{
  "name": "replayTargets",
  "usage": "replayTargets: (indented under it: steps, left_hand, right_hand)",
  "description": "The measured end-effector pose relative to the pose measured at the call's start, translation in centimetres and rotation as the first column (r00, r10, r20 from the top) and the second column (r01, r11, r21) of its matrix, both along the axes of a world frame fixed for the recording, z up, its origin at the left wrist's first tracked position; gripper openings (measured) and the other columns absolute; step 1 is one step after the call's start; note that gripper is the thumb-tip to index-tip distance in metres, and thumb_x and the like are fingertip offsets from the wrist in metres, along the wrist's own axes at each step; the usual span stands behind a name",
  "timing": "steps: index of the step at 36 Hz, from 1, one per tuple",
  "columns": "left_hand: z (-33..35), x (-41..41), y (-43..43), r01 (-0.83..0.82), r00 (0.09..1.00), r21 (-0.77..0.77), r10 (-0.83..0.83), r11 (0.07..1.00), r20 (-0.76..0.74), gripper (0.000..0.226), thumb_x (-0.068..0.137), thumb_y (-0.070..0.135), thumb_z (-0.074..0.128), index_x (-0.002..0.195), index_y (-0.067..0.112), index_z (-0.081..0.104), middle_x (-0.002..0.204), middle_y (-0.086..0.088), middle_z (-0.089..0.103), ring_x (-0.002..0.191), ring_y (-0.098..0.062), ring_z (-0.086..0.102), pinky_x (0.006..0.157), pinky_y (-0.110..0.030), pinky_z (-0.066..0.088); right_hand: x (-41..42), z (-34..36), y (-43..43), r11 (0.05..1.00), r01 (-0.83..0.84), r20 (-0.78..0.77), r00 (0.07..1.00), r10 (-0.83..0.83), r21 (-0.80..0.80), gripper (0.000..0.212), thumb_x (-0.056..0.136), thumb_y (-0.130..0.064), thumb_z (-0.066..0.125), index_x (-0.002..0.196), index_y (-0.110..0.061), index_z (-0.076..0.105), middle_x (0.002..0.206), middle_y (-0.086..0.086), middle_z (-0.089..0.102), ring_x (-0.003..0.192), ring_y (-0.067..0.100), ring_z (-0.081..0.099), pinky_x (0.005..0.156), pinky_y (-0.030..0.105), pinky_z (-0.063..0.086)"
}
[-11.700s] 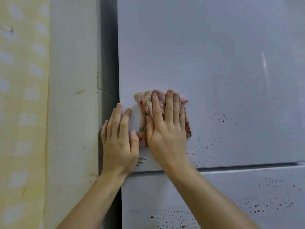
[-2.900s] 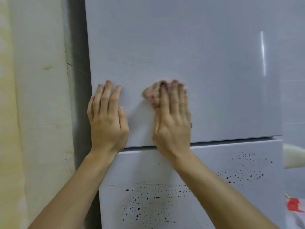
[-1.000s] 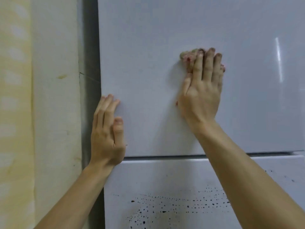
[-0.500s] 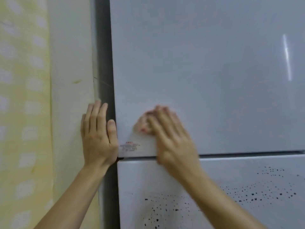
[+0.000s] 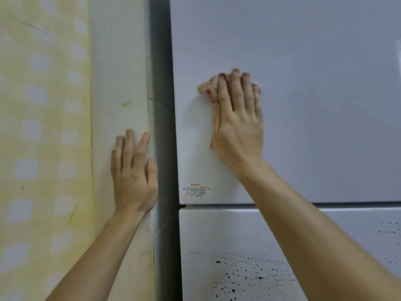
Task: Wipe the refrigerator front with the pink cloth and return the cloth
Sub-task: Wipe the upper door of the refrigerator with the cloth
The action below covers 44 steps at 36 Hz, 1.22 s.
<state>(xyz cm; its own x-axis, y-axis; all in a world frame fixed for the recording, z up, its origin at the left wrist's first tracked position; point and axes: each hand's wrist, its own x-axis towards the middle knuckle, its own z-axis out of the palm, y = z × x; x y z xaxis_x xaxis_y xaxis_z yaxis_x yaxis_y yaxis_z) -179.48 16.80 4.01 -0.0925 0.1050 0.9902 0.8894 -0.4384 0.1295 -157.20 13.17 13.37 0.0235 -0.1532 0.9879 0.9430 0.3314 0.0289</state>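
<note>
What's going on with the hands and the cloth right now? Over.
Right hand flat, pressing cloth on upper door. Left hand flat on wall. Black specks on lower door.

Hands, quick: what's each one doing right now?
Left hand: open, flat on the wall, holding nothing.
Right hand: open, straight fingers pressing the pink cloth against the refrigerator door.
</note>
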Motion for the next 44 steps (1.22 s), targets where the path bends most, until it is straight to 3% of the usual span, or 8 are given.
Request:
replayTargets:
  steps: [5,15,19,23,26,29,37,44]
  left_hand:
    - [0.0,0.1,0.2,0.028,0.999,0.038,-0.029,0.999,0.019,0.057,0.106,0.032,0.035,0.164,0.028,0.032,0.175,-0.002,0.016,0.163,-0.023,0.006,0.131,-0.05,0.009]
    - [-0.2,0.0,-0.7,0.023,1.0,-0.011,-0.023,1.0,-0.004,0.06,0.107,0.031,0.036,0.166,0.03,0.025,0.176,0.002,0.01,0.163,-0.016,-0.001,0.132,-0.042,0.006]
    - [-0.2,-0.4,-0.3,-0.012,0.999,-0.003,0.011,1.0,-0.04,0.059,0.108,0.032,0.035,0.166,0.029,0.023,0.176,0.0,0.008,0.163,-0.019,-0.001,0.132,-0.045,0.008]
    - [-0.2,-0.7,-0.1,-0.016,0.998,0.031,0.018,0.999,-0.059,0.06,0.105,0.032,0.035,0.165,0.026,0.03,0.175,-0.005,0.017,0.163,-0.025,0.006,0.132,-0.043,0.009]
    - [-0.1,-0.6,-0.4,-0.025,0.998,0.046,0.028,0.999,-0.063,0.058,0.106,0.033,0.033,0.164,0.024,0.032,0.174,-0.008,0.02,0.163,-0.027,0.009,0.132,-0.04,0.009]
    - [-0.1,-0.6,-0.5,-0.041,0.997,0.046,0.044,0.998,-0.065,0.059,0.107,0.033,0.032,0.164,0.023,0.031,0.174,-0.008,0.02,0.163,-0.027,0.009,0.132,-0.041,0.01]
    - [-0.1,-0.4,-0.9,-0.039,0.998,-0.017,0.038,0.999,-0.055,0.061,0.106,0.034,0.034,0.166,0.028,0.026,0.176,-0.002,0.014,0.163,-0.02,0.004,0.132,-0.041,0.007]
    - [-0.3,3.1,-2.4,0.036,0.999,0.032,-0.037,0.999,0.014,0.056,0.105,0.025,0.034,0.161,0.017,0.037,0.172,-0.009,0.026,0.161,-0.025,0.016,0.132,-0.046,0.011]
  right_hand:
    - [-1.8,-5.3,0.0,0.999,-0.014,0.27,0.963,0.027,-0.051,0.061,0.103,-0.01,0.051,0.162,-0.011,0.035,0.171,0.011,0.026,0.161,0.029,0.017,0.131,0.047,0.015]
    - [0.4,-9.7,-0.7,0.975,0.129,0.724,0.689,0.043,-0.18,0.068,0.1,-0.014,0.051,0.164,-0.016,0.03,0.174,0.007,0.016,0.162,0.025,0.005,0.132,0.045,0.012]
    - [-0.1,-8.5,-0.7,0.985,0.119,0.643,0.766,-0.01,-0.127,0.082,0.091,-0.011,0.068,0.164,-0.012,0.029,0.174,0.013,0.015,0.162,0.028,0.006,0.132,0.046,0.013]
    - [-2.9,-3.4,-0.6,0.993,0.043,0.4,0.917,0.005,-0.111,0.069,0.092,-0.006,0.045,0.16,-0.006,0.036,0.17,0.025,0.019,0.159,0.04,0.014,0.131,0.05,0.013]
    - [-4.9,0.3,-0.3,0.985,0.072,0.274,0.961,-0.027,-0.157,0.102,0.086,-0.027,0.08,0.166,-0.01,0.02,0.172,0.024,0.003,0.161,0.04,0.0,0.13,0.045,-0.006]
    - [-6.0,0.2,0.3,0.993,0.064,0.183,0.982,-0.044,-0.103,0.097,0.086,-0.021,0.081,0.165,-0.011,0.026,0.173,0.02,0.012,0.161,0.037,0.006,0.132,0.048,0.002]
    - [-4.3,-11.2,-0.3,0.979,-0.013,0.401,0.911,0.095,-0.203,0.064,0.094,-0.005,0.038,0.157,-0.012,0.045,0.171,0.012,0.026,0.162,0.027,0.012,0.132,0.047,0.015]
    - [0.7,-14.6,-2.1,0.965,0.112,0.485,0.875,0.018,-0.237,0.08,0.085,-0.01,0.048,0.164,-0.017,0.032,0.173,0.011,0.018,0.162,0.026,0.007,0.132,0.046,0.013]
